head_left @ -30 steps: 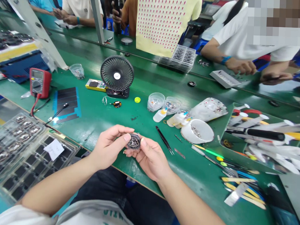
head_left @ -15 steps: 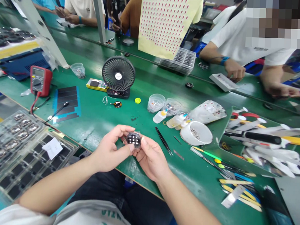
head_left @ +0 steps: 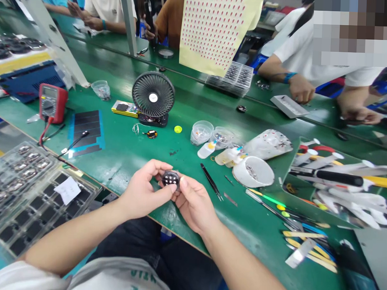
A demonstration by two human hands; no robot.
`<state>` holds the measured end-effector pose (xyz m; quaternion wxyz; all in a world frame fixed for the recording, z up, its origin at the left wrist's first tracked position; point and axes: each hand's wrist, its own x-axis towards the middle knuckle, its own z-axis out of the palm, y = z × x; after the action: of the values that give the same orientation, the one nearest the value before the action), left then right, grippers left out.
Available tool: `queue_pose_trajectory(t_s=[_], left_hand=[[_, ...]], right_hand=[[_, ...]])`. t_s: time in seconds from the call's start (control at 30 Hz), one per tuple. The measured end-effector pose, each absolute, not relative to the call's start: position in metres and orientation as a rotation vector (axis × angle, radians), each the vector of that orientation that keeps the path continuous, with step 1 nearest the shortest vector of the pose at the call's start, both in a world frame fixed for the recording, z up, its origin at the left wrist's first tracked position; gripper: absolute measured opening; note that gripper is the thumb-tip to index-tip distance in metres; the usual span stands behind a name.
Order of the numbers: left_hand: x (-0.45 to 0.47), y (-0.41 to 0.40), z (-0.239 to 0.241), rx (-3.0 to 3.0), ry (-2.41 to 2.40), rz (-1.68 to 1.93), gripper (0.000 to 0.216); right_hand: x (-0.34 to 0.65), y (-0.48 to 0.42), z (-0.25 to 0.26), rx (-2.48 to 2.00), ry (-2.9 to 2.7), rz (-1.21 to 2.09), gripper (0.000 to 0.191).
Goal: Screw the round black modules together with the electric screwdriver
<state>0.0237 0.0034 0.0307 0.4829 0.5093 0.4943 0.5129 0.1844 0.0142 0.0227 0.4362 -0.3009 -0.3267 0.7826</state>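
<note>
A small round black watch body (head_left: 170,178) with pale dots on its upturned face is pinched between both my hands just above the near edge of the green bench (head_left: 123,151). My left hand (head_left: 144,192) curls round its left side, thumb against the rim. From the right, my right hand (head_left: 193,204) closes its fingertips on the same part. Black tweezers (head_left: 211,181) lie on the bench just right of my hands.
A black desk fan (head_left: 153,97), a red multimeter (head_left: 52,103), clear cups (head_left: 201,131), a white bowl (head_left: 253,171) and a rack of tools (head_left: 335,177) sit on the bench. Clear part trays (head_left: 29,194) lie at my left. Other people work across the bench.
The watch body has been turned over between my fingers, from its open inner side to the face with pale dots. Both hands stayed in place.
</note>
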Motion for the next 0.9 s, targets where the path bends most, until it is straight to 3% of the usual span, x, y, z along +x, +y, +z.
queue_pose_trajectory(t_s=[0.37,0.63,0.9], left_hand=[[0.008,0.001,0.023,1.157,0.905,1.244,0.026],[0.012,0.001,0.02,1.22,0.95,1.287,0.031],[0.012,0.004,0.017,1.154,0.988,1.273,0.018]], right_hand=[[0.184,0.015,0.028,-0.737,-0.783,1.969,0.036],[0.185,0.015,0.025,-0.751,-0.763,1.969,0.037],[0.185,0.015,0.028,-0.732,-0.753,1.977,0.035]])
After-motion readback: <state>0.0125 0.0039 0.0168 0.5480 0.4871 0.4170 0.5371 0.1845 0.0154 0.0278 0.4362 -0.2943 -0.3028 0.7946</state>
